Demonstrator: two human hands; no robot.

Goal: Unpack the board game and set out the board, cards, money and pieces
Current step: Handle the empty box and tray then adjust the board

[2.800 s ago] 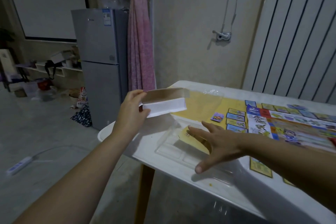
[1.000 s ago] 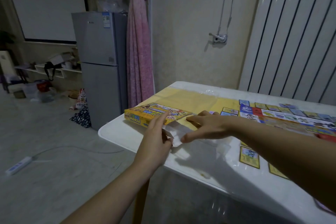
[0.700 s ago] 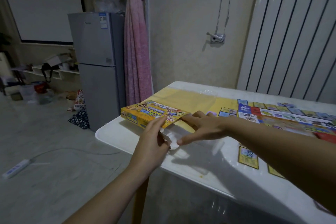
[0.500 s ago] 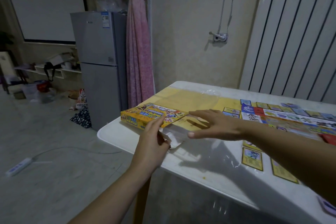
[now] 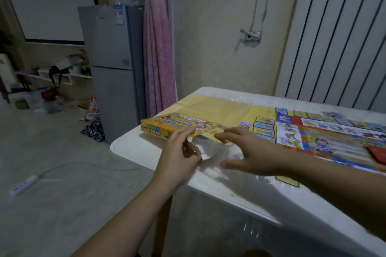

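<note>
Colourful print on game box [image 5: 179, 124], fridge sticker [image 5: 118, 14]: too blurred to read.

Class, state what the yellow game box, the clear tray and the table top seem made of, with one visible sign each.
Game box: printed cardboard, likely; crisp folded edges, matte. Clear tray: thin plastic; see-through, glinting creases. Table top: glossy white, perhaps plastic or lacquer; reflections show.
</note>
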